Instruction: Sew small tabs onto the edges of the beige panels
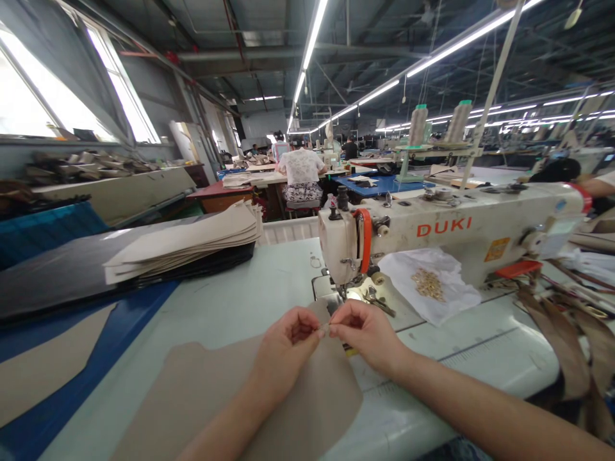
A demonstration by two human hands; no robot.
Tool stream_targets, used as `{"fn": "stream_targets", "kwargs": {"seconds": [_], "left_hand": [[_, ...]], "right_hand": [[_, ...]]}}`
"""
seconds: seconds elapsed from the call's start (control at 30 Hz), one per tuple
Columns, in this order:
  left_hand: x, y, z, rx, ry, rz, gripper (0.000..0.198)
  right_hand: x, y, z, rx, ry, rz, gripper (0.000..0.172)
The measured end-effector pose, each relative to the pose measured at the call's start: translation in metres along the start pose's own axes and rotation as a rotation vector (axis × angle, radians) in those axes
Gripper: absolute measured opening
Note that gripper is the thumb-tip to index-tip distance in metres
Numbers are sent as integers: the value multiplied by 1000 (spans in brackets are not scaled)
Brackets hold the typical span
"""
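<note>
My left hand (288,342) and my right hand (368,333) meet in front of the sewing machine's needle. Thumb and forefinger of each are pinched together on a small beige piece (326,329) whose exact kind is too small to make out. Beneath them a large beige fabric panel (211,390) lies flat on the table, partly covered by my left forearm. Just beyond my fingertips stands the sewing machine (339,243), its needle area partly hidden by my right hand. To the right, a white cloth (451,298) carries a heap of small gold-coloured metal parts (427,283).
A stack of beige panels (187,240) lies at the left on dark material, near another beige piece (52,362) on a blue surface. Brown straps (557,339) hang at the right edge. Thread cones (418,126) stand behind the machine; a seated person (302,165) works farther back.
</note>
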State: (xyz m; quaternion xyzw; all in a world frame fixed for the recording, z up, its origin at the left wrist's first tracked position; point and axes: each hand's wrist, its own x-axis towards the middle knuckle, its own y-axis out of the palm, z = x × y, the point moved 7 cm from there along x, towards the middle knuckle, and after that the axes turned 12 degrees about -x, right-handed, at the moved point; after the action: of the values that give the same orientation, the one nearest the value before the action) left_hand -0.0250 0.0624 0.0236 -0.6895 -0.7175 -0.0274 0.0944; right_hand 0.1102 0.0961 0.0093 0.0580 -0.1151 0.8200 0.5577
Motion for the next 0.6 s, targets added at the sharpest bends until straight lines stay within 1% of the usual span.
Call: {"fn": "stream_targets", "kwargs": {"seconds": [0.1, 0.17, 0.27, 0.37, 0.47, 0.53, 0.6], "left_hand": [[-1, 0, -2, 40, 20, 10, 12], [-1, 1, -3, 64, 32, 16, 11], [-2, 1, -5, 103, 38, 29, 10], [-3, 1, -4, 110, 27, 35, 10], [-2, 2, 1, 74, -10, 50, 11], [-1, 3, 4, 34, -47, 59, 12], [1, 3, 7, 3, -90, 54, 15]], "right_hand": [[0, 2, -2, 28, 27, 58, 14], [-1, 3, -1, -12, 31, 85, 14], [-2, 1, 5, -200, -29, 96, 10], [-4, -2, 16, -443, -180, 70, 10], [-7, -1, 22, -592, -280, 85, 9], [-7, -1, 23, -639, -287, 101, 9], [-5, -4, 21, -641, -244, 88, 9]]}}
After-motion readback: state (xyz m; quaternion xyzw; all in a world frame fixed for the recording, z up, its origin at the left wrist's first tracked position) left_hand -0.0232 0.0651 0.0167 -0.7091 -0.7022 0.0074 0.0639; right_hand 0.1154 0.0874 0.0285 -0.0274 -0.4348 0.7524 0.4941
